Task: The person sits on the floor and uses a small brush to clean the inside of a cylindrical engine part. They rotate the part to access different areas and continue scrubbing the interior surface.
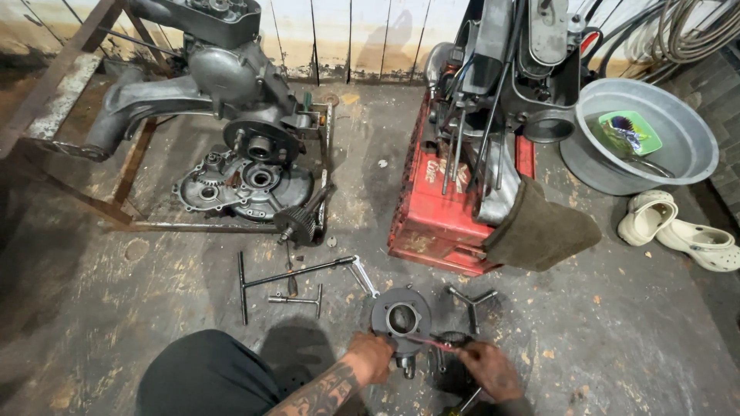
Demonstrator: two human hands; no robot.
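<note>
From the head camera we look down at a stained grey concrete floor [154,308], where our left hand [371,357] has its grip closed around the lower edge of a dark round metal engine housing with a wide central bore [401,317], which stands on the floor just ahead of our knee in black cloth [208,376]. Our right hand [487,370] has its fingers pinched together on a thin reddish rod-like tool [432,343] whose far end reaches across to the housing; a second handle shows below that hand, but we cannot tell what it belongs to. Just left of the housing lie a long black T-handle wrench [243,286], a shorter T-handle wrench [297,299] and a chrome socket bar [358,273], and just right of it lies a three-armed metal wrench [472,300]. Farther off to the left, a grey engine block [223,77] sits on a rusty angle-iron frame [62,85], with a flat grey crankcase cover [243,185] and a toothed gear on a shaft [301,222] on the floor beneath it. To the right, a red plastic crate [435,219] carries more engine parts and a brown cloth [539,231], beside a grey metal basin [678,127] holding a green dish [630,132], and a pair of cream clogs [678,227].
</note>
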